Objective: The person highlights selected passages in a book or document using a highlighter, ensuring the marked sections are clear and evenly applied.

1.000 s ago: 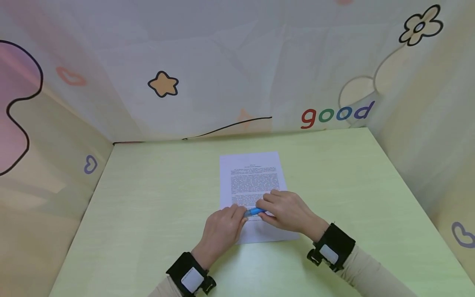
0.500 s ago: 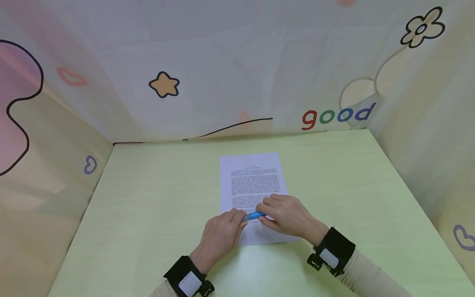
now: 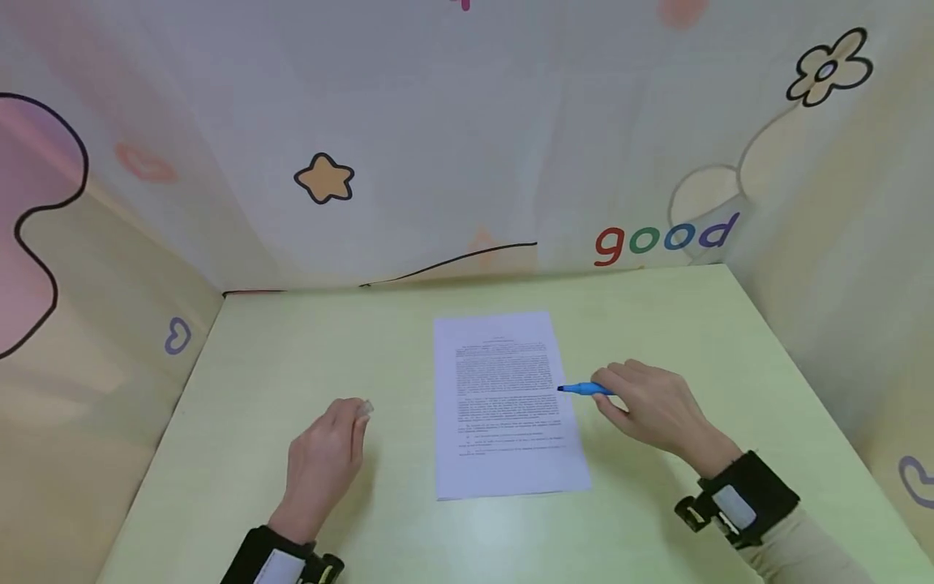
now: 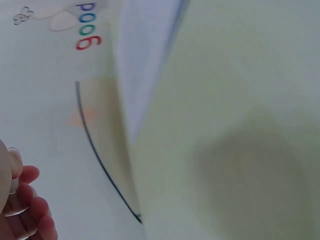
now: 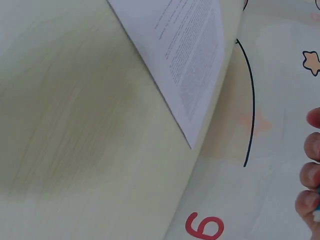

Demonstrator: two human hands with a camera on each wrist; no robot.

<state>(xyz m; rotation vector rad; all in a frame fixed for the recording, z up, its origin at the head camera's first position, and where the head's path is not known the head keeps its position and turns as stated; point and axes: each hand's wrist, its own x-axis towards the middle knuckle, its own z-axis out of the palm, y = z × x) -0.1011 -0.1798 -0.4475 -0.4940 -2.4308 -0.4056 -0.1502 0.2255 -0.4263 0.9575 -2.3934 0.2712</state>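
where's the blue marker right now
In the head view, the blue marker is in the right hand, its dark tip at the right edge of the printed sheet.

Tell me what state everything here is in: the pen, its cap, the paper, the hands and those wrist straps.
Blue pen: uncapped, dark tip bare, held off the table.
Clear cap: off the pen.
Paper: lying flat, printed side up.
Left hand: pinching the cap.
Right hand: gripping the pen.
Black wrist straps: worn, one on each wrist.
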